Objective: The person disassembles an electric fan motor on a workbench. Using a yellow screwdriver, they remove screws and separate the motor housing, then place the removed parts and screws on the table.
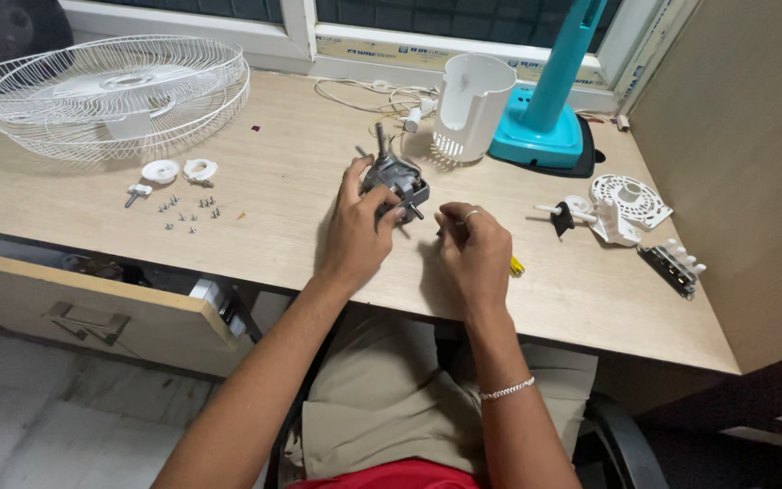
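Note:
My left hand [357,226] grips a small grey fan motor [395,177] with a metal shaft pointing up, resting on the light wooden table [273,226]. Wires run from the motor toward the back of the table. My right hand [474,249] lies just right of the motor with fingers curled around a yellow-handled tool [517,266], of which only the tip of the handle shows. A ring sits on one finger and a bracelet on the wrist.
White wire fan guards [106,91] lie at the far left, with white caps [178,170] and several loose screws [187,215] near them. A white motor housing [470,104] and teal fan stand [545,113] are at the back. White plastic parts [626,204] and a switch block [676,264] lie right. A drawer [92,308] is open at left.

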